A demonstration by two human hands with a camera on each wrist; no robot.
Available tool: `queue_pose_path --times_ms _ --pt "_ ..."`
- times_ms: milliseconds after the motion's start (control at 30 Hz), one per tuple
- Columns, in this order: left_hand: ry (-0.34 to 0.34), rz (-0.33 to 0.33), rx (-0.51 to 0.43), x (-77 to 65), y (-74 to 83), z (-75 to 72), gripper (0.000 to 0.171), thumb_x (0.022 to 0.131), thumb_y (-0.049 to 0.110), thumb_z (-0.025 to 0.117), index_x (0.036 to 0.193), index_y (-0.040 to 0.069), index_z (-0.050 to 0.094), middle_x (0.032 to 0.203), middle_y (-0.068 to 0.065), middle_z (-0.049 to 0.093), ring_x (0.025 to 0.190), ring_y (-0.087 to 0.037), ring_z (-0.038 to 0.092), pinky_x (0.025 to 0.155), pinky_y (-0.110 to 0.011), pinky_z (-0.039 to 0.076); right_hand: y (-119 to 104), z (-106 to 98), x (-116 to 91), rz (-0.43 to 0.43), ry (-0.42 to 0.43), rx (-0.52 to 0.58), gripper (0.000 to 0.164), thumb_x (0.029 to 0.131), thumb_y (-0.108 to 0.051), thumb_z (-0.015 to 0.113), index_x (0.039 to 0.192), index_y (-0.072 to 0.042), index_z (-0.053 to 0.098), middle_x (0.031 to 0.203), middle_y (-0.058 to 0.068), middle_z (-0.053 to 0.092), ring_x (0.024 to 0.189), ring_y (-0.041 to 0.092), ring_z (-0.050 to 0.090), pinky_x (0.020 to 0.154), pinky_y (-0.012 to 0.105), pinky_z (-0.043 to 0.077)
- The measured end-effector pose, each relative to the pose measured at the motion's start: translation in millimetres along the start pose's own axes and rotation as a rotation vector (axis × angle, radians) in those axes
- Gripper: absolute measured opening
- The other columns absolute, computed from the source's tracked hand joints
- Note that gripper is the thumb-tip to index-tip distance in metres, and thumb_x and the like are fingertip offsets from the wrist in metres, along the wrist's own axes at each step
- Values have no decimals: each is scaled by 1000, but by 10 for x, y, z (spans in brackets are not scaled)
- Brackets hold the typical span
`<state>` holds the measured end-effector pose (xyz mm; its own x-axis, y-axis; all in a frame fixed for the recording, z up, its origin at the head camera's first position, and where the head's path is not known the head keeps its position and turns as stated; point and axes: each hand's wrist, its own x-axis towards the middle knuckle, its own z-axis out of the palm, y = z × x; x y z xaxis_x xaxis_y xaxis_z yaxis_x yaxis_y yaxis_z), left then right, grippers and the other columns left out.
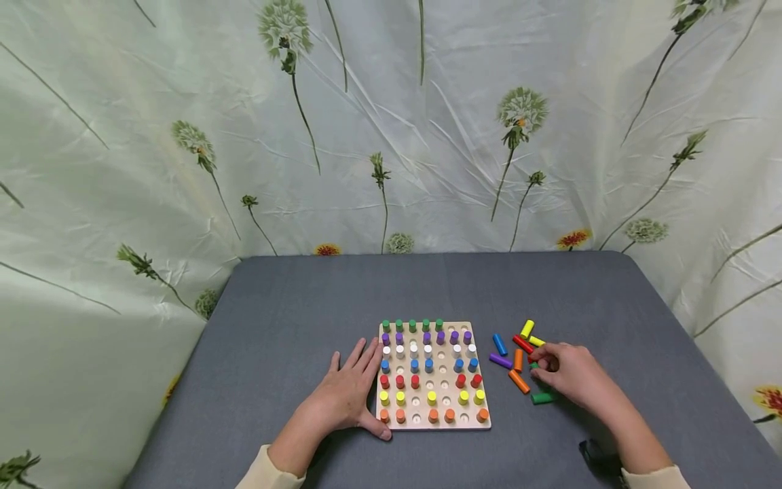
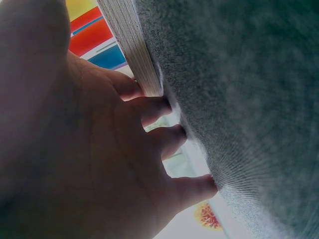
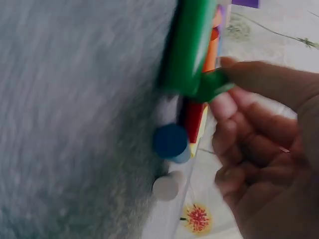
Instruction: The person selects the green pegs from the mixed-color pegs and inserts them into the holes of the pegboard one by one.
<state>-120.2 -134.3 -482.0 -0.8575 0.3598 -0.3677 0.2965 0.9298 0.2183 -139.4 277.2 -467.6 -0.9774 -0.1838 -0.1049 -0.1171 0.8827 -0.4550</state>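
Observation:
A square wooden pegboard (image 1: 423, 392) holds upright coloured pegs in rows: green at the back, then purple, white, blue, red, yellow and orange. Some of its holes are bare. My left hand (image 1: 346, 392) lies along the board's left side, fingers spread and thumb at the front corner. In the left wrist view its fingertips reach the cloth beside the board's edge (image 2: 130, 45). To the right of the board, my right hand (image 1: 571, 373) pinches a small green peg (image 3: 213, 85) between thumb and fingers, low over the loose pegs. Another green peg (image 1: 542, 398) lies just in front of that hand.
Loose pegs lie right of the board, among them blue (image 1: 499, 344), purple (image 1: 501, 360), orange (image 1: 518, 382), red (image 1: 523, 343) and yellow (image 1: 527, 329). A white peg (image 3: 165, 188) shows in the right wrist view. Grey cloth (image 1: 305, 305) covers the table; a flowered curtain (image 1: 446, 136) hangs behind.

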Motion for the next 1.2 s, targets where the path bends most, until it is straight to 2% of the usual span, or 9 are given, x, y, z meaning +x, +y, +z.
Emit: queue_pose_path --times_ms 200,433,600,833,1200 --pt "1 -10 -3 -16 11 -27 151 59 85 86 172 13 16 181 -9 12 167 -35 15 125 -75 20 -27 -36 -60 -76 102 205 17 92 -13 83 107 -10 79 84 -2 63 72 6 49 62 25 40" --pt "7 -18 0 -25 18 -32 151 58 86 86 171 13 17 181 -9 14 167 -34 16 125 -74 21 -155 -107 -41 -35 130 353 22 96 -16 80 115 -7 75 89 4 67 67 11 47 57 26 38" --pt "6 -20 4 -19 15 -33 151 58 86 85 171 14 17 181 -9 13 167 -34 15 126 -75 20 -259 -122 21 -51 158 370 22 98 -19 78 117 -8 75 102 7 73 71 11 49 61 26 40" --pt "-6 -18 4 -12 19 -27 150 59 86 85 172 14 16 181 -9 13 167 -34 15 125 -74 21 -385 -105 135 -109 197 389 20 98 -18 78 116 -10 75 102 5 70 77 11 52 64 26 43" --pt "-7 -11 -5 -3 -2 1 151 59 86 85 172 15 13 181 -8 12 167 -35 14 125 -75 20 -571 5 461 -112 126 458 17 99 -18 76 115 -11 76 102 7 69 74 17 48 62 29 37"
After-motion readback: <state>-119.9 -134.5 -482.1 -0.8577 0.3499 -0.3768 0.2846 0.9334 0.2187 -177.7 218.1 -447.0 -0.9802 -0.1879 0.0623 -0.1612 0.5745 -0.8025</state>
